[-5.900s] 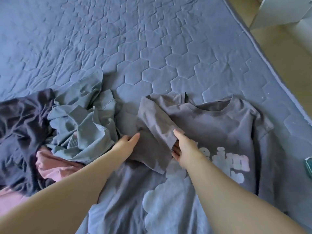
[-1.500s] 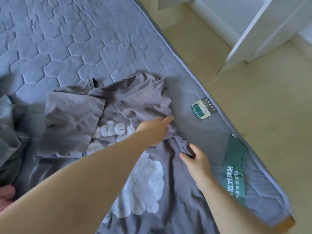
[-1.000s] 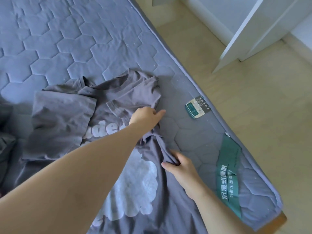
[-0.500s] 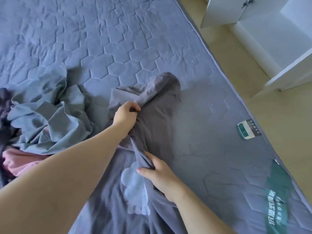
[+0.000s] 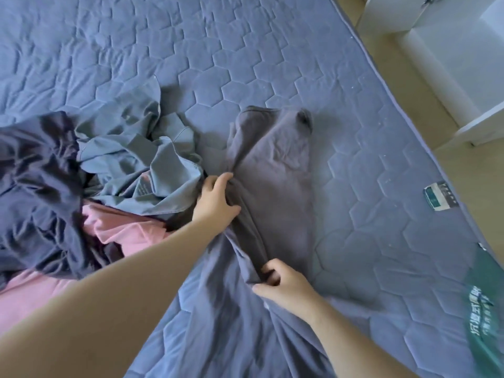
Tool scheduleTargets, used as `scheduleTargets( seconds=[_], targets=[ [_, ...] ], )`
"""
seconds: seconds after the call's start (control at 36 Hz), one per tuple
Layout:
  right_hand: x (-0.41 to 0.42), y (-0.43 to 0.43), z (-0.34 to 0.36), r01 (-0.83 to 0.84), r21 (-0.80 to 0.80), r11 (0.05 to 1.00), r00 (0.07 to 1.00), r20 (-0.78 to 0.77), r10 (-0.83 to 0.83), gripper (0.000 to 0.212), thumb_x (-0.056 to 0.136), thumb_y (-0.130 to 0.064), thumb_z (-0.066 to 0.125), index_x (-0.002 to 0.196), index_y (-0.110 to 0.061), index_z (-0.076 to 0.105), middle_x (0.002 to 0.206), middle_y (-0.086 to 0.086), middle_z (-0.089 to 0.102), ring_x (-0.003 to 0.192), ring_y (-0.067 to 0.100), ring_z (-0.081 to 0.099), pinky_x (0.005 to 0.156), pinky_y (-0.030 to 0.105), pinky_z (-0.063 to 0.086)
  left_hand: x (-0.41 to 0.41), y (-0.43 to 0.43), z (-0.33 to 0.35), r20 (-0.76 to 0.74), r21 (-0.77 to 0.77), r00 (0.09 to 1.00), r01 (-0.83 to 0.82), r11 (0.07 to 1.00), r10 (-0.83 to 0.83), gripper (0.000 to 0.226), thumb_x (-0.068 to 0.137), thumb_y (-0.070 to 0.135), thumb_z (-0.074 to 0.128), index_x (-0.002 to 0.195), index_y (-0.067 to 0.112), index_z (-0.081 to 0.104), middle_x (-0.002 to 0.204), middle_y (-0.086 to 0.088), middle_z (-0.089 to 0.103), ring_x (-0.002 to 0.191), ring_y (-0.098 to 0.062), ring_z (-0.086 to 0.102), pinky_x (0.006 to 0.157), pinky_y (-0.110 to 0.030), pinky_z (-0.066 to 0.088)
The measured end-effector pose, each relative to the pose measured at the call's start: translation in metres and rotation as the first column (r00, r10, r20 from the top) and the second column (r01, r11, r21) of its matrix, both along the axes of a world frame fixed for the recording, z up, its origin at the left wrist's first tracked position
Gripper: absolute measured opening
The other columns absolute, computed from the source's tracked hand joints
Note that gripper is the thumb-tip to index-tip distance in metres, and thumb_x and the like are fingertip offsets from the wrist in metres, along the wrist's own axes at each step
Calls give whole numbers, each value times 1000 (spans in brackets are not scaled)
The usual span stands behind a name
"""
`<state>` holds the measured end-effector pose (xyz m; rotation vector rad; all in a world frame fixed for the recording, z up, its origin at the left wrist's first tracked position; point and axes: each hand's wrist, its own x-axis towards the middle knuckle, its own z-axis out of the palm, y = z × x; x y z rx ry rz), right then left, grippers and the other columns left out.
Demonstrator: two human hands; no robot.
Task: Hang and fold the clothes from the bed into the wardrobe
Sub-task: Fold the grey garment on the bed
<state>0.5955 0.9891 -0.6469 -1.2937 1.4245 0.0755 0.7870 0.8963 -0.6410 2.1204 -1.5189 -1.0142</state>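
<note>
At the left of the bed [image 5: 272,50], a heap is formed by a dark navy garment [image 5: 35,186], a pink garment [image 5: 117,230] and a crumpled grey-blue garment [image 5: 136,159]; just right of it, the left edge of the grey T-shirt [image 5: 275,181] is gripped by the curled fingers of the left hand [image 5: 215,205]. Nearer the camera, a fold of the same shirt is pinched between thumb and fingers of the right hand [image 5: 283,287]; a small label [image 5: 440,199] lies by the bed's right edge, and the white wardrobe [image 5: 450,58] stands on the floor beyond.
</note>
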Motion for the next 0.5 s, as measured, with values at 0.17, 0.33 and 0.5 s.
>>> scheduleTargets(
  seconds=[0.17,0.33,0.5],
  targets=[
    [-29,19,8,-162,-83,983,928,-350,124,42,75,-63,55,110,-40,51,117,-14,58,120,16,47,84,34,26,-21,61,5,107,166,994,-21,986,4,46,80,20,62,124,32,53,146,-5,18,129,-32,31,103,-34,31],
    [-54,43,13,-362,8,932,766,-567,302,44,78,-54,52,116,-33,47,125,-6,52,123,22,43,98,42,27,-31,108,-4,-50,336,999,-2,942,20,19,84,21,60,102,26,62,107,0,42,83,-14,49,77,-21,40],
    [-67,60,30,-329,-48,943,857,-435,277,28,80,-32,57,65,-19,38,71,-6,51,81,21,54,71,30,32,-39,132,-4,-219,426,932,-174,888,288,23,88,31,60,67,20,57,64,0,61,69,-20,61,70,-33,53]
  ],
)
